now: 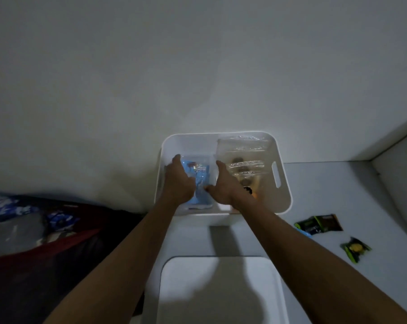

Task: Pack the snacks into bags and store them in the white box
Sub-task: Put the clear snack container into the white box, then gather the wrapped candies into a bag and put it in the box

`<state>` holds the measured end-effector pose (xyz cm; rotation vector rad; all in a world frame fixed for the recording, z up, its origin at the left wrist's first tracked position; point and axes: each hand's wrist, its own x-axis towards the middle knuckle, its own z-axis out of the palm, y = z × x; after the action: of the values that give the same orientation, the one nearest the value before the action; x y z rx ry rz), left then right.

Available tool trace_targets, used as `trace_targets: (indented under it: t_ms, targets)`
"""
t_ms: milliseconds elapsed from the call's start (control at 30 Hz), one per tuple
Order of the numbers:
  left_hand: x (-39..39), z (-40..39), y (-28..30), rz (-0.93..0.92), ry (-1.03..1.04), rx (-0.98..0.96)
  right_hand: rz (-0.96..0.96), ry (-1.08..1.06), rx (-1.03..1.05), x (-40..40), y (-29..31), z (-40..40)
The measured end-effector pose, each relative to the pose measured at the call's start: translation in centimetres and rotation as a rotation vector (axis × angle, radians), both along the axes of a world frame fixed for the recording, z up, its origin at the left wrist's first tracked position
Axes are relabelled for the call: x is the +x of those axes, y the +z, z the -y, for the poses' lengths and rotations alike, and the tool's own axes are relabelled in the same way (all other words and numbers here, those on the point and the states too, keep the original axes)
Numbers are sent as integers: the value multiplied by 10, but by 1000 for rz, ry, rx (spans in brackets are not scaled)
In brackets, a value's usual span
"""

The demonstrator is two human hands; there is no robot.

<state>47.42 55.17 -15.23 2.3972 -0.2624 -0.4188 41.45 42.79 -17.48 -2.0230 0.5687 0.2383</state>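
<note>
A white box [284,146] with handle slots stands against the wall. Both my hands reach into its left half. Between them sits a clear bag holding blue snack packets [201,176]. My left hand [180,181] grips the bag's left side and my right hand [222,183] holds its right edge, thumb towards the bag. In the box's right half lie other clear bags with brown snacks [244,164], partly hidden by my right wrist.
A white lid or second white container [221,291] lies close to me. Loose green and brown snack packets [319,224] and a green-yellow packet [356,249] lie on the surface at the right. Dark cloth and bags [46,230] pile up at the left.
</note>
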Motion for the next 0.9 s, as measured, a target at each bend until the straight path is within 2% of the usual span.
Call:
trace_targets:
  t_ms: [200,467,667,900]
  targets:
    - [-46,-19,46,136,-6,-115,179,-212,-54,-62,60,-1]
    - [-166,-20,64,106,-94,-360,243,-417,52,-228,97,16]
    - [-251,-5,27,23,-188,-379,197,-619,62,-346,75,42]
    - [-318,25,-33,-14,-256,-281,66,-708,-127,-420,18,85]
